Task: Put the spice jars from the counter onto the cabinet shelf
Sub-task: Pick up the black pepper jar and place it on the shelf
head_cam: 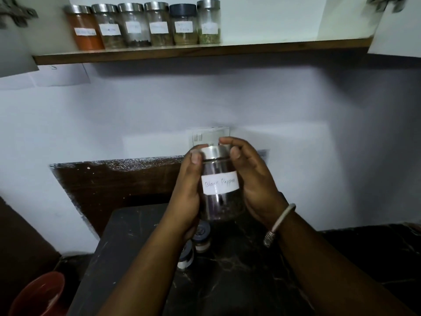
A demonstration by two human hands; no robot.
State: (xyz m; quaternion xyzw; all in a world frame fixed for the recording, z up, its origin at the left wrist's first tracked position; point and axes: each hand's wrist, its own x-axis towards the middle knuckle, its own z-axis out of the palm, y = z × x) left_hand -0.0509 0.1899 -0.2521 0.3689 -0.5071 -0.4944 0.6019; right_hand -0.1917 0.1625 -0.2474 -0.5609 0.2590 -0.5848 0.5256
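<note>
Both hands hold a glass spice jar [219, 183] with a silver lid and a white label reading "Black Pepper", raised above the dark counter [239, 270]. My left hand [186, 197] wraps its left side with the thumb on the lid. My right hand [252, 179] grips the right side, fingers over the lid. Two small dark-lidded jars [201, 236] stand on the counter just below, partly hidden by my left forearm. Several labelled jars [145, 25] line the left part of the wooden cabinet shelf [205, 50] high above.
The shelf's right half is bare. Open cabinet doors [396, 26] flank the shelf at both upper corners. A white switch plate [208, 135] sits on the wall behind the jar. A red bucket [41, 295] stands at lower left, below the counter edge.
</note>
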